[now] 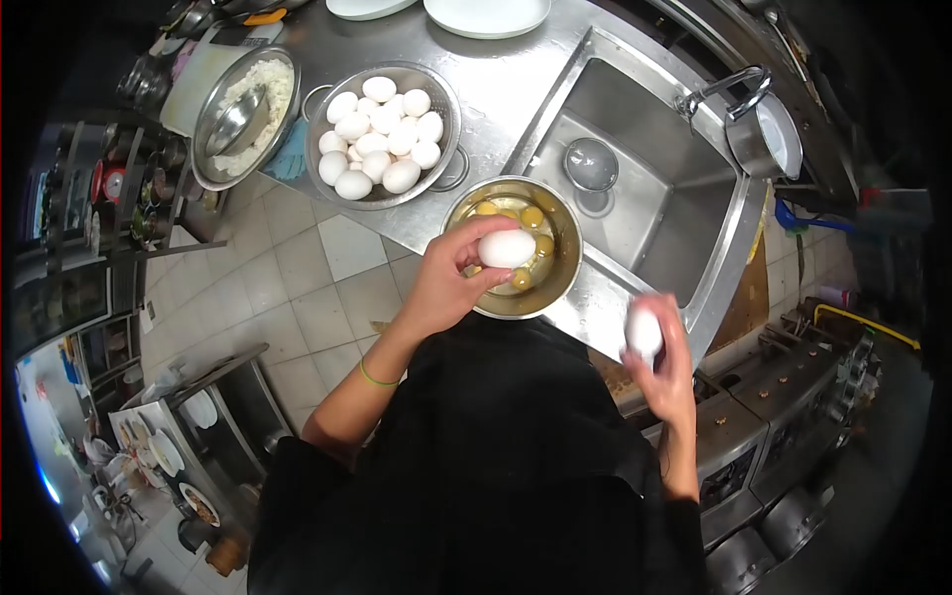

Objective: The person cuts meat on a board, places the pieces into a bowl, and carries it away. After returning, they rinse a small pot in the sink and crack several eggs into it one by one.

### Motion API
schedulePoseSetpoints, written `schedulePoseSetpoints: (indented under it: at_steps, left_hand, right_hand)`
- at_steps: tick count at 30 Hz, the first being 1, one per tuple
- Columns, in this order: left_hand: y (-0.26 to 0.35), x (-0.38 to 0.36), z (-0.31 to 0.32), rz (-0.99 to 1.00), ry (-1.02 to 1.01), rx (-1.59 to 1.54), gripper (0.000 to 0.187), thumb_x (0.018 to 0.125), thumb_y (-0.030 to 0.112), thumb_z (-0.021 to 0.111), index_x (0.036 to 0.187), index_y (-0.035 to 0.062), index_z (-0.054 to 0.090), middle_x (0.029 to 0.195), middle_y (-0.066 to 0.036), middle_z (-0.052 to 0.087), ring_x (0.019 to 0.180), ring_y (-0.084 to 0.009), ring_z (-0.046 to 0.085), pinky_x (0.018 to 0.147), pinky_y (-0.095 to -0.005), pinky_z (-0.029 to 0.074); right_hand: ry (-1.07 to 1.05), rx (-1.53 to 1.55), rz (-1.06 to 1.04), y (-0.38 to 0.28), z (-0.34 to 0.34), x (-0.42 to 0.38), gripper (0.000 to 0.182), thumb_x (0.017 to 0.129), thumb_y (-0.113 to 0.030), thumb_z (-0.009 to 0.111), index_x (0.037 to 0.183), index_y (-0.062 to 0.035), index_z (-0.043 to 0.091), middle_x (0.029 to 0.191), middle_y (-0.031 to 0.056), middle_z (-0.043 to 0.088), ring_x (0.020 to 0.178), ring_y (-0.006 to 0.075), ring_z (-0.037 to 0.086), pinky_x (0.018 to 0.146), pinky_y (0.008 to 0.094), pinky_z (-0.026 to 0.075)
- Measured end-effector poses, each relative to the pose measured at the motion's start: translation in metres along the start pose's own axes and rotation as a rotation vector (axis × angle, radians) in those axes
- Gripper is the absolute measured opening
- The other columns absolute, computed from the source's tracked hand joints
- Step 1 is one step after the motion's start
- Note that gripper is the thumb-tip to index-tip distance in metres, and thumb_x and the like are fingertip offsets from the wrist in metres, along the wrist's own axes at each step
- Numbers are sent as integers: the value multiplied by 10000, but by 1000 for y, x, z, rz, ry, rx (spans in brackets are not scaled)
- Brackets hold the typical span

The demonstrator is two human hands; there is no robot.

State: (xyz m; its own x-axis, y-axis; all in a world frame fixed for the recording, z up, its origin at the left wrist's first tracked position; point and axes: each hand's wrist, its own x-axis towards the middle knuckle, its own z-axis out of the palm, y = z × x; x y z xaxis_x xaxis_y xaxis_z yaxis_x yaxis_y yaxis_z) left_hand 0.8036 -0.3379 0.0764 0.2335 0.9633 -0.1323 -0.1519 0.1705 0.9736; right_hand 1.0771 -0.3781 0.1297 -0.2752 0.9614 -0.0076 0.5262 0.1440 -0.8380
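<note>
My left hand is closed round a white egg, held over a steel bowl. Several cracked-open eggs lie in that bowl, their yellow yolks showing. Off to the right, near the counter's front edge, my right hand grips another white egg, slightly blurred. A steel colander piled with several whole white eggs stands to the left of the bowl.
A steel sink with a round drain strainer lies right of the bowl. A saucepan sits by the faucet. At left is a bowl of white crumbly food. White plates lie at the back.
</note>
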Motion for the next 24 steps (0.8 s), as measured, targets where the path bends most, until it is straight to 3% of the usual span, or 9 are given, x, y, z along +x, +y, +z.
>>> schedulePoseSetpoints:
  at_steps: [5,7,9,12,13,15,17,21,24]
  left_hand:
    - [19,8,12,63,55,112,435,743,-78,648,1165,-24,557,1123,-94,572,953,-138,595,778,-239,521]
    - [16,11,13,111,71,144,445,730,-74,659,1162,-14,567,1124,-99,576,925,-133,601,749,-227,522]
    - [14,12,13,159,62,274,451,723,-66,669,1159,2,574,1111,-95,587,894,-128,603,719,-225,517]
    - [10,11,9,95,65,190,452,721,-72,660,1158,11,579,1089,-96,600,868,-128,601,685,-225,506]
    - [10,10,7,90,67,192,452,721,-72,660,1158,11,579,1089,-96,600,868,-128,601,685,-225,506]
    - [9,9,3,73,-3,240,433,768,-80,617,1191,-13,555,1170,-104,553,972,-125,570,773,-228,487]
    - [6,12,2,99,-40,246,425,782,-61,607,1200,-11,549,1171,-104,554,981,-131,568,773,-234,485]
    - [0,15,4,204,-94,314,403,815,-9,593,1214,-5,539,1185,-105,555,990,-140,567,749,-246,481]
    - [-3,17,10,230,23,370,437,763,-32,595,1194,28,556,1106,-120,599,845,-174,599,627,-250,475]
  right_hand:
    - [302,-135,-283,-36,42,52,477,733,-95,692,1144,45,496,1099,205,576,969,298,595,856,419,474]
    - [545,8,-698,-38,62,63,474,667,-76,749,1090,20,557,1077,205,601,947,327,626,776,354,509]
    - [264,-154,-538,-22,75,74,479,703,-64,741,1132,34,552,1126,213,591,942,310,635,767,356,516]
    - [354,859,41,-1,83,62,411,844,-178,624,1171,46,512,1100,157,592,817,217,619,669,308,504]
    - [284,1135,32,-9,74,69,365,865,-202,581,1129,42,517,1044,143,591,763,174,580,613,270,478]
    - [83,1244,194,2,64,76,277,866,-177,569,1066,12,543,1008,117,594,764,155,563,588,261,461]
    - [-36,915,235,19,70,80,264,873,-179,532,1070,-3,531,939,115,597,737,157,568,567,276,458]
    - [-82,426,137,12,80,84,314,793,-121,680,1074,4,617,869,45,648,829,112,578,695,283,486]
    - [24,232,75,3,84,84,372,747,-81,686,1109,-25,619,870,108,675,830,211,640,730,318,507]
